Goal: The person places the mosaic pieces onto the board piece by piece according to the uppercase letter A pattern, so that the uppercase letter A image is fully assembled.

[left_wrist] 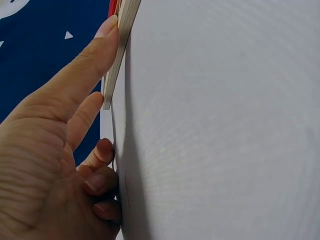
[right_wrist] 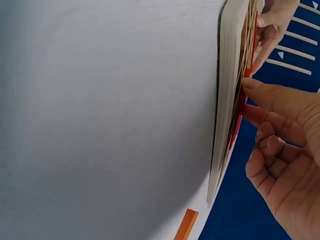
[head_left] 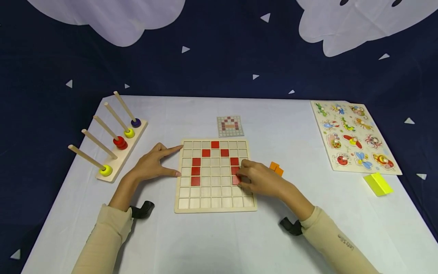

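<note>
A wooden grid board (head_left: 215,210) lies flat on the table with red square tiles set in an arch-like pattern. My left hand (head_left: 152,163) rests at its left edge, thumb and index finger spread straight and touching the rim. Over the right column of red tiles, my right hand (head_left: 261,177) pinches a red tile (head_left: 236,180) between thumb and index finger, down at the grid. In the right wrist view the red tile (right_wrist: 242,102) sits between those fingertips, the other fingers curled in. Behind the board lies a small pattern card (head_left: 230,133) showing a similar coloured grid.
Orange pieces (head_left: 276,168) lie right of the board, beside my right wrist. A peg stand (head_left: 118,160) with coloured rings is at the left. An insect puzzle board (head_left: 356,137) and a yellow block (head_left: 378,184) occupy the right side of the white table (head_left: 205,243).
</note>
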Demonstrator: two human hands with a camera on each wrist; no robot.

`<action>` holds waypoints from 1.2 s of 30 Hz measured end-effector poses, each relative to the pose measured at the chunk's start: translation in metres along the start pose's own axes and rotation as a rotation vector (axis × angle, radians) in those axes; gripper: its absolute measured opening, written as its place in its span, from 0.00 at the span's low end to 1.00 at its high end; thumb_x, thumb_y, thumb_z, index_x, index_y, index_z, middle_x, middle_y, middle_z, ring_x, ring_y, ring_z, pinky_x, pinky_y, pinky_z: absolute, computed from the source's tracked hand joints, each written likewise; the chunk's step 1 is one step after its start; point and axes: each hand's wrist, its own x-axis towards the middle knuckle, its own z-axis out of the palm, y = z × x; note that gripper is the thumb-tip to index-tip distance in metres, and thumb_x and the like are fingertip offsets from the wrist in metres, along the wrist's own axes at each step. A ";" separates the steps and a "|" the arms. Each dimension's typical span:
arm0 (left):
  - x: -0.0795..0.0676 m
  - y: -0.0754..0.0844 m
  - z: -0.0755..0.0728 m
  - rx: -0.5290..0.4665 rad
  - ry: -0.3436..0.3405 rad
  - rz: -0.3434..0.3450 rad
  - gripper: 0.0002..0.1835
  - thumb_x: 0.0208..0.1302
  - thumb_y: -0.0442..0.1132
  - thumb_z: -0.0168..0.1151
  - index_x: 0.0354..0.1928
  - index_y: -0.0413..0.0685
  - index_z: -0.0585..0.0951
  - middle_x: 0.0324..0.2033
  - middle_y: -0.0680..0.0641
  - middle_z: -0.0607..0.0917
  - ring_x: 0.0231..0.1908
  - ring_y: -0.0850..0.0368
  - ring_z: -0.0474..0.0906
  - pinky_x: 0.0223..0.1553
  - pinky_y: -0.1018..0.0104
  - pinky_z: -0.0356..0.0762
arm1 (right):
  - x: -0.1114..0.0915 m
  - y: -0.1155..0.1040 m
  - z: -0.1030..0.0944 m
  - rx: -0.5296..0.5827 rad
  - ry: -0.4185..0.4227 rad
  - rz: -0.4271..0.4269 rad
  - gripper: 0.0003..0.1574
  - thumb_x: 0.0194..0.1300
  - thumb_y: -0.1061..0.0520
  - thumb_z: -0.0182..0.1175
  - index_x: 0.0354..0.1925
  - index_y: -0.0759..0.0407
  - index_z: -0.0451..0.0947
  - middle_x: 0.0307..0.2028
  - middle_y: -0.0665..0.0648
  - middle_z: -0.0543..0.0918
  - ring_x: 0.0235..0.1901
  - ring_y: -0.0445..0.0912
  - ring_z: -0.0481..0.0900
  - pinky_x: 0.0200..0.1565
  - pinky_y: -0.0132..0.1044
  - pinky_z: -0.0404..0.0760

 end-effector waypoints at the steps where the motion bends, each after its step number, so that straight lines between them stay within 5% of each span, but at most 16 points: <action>1: 0.000 0.000 0.000 0.001 0.000 0.001 0.53 0.43 0.58 0.80 0.74 0.62 0.66 0.40 0.46 0.65 0.38 0.52 0.63 0.36 0.61 0.58 | 0.000 0.000 0.000 0.000 0.005 0.000 0.14 0.59 0.57 0.72 0.42 0.64 0.85 0.32 0.51 0.74 0.29 0.37 0.69 0.34 0.29 0.73; 13: 0.001 0.001 -0.001 0.009 -0.008 0.000 0.53 0.44 0.59 0.79 0.74 0.62 0.66 0.41 0.46 0.66 0.38 0.52 0.63 0.37 0.61 0.58 | 0.000 -0.002 0.004 -0.012 0.026 -0.001 0.07 0.58 0.60 0.72 0.35 0.59 0.83 0.33 0.50 0.76 0.31 0.39 0.73 0.36 0.31 0.76; 20: 0.000 0.001 -0.001 0.009 -0.008 0.001 0.53 0.44 0.58 0.80 0.74 0.62 0.66 0.40 0.46 0.65 0.38 0.52 0.63 0.36 0.61 0.58 | -0.004 -0.002 0.002 0.038 0.030 0.037 0.13 0.59 0.58 0.72 0.42 0.63 0.85 0.34 0.51 0.77 0.31 0.38 0.72 0.36 0.30 0.75; 36: -0.001 0.001 0.000 0.018 0.001 0.017 0.53 0.44 0.59 0.79 0.74 0.61 0.66 0.41 0.46 0.66 0.38 0.52 0.64 0.36 0.61 0.59 | -0.049 0.022 -0.018 0.055 0.136 0.209 0.18 0.55 0.58 0.75 0.42 0.64 0.83 0.34 0.53 0.77 0.33 0.43 0.75 0.36 0.35 0.77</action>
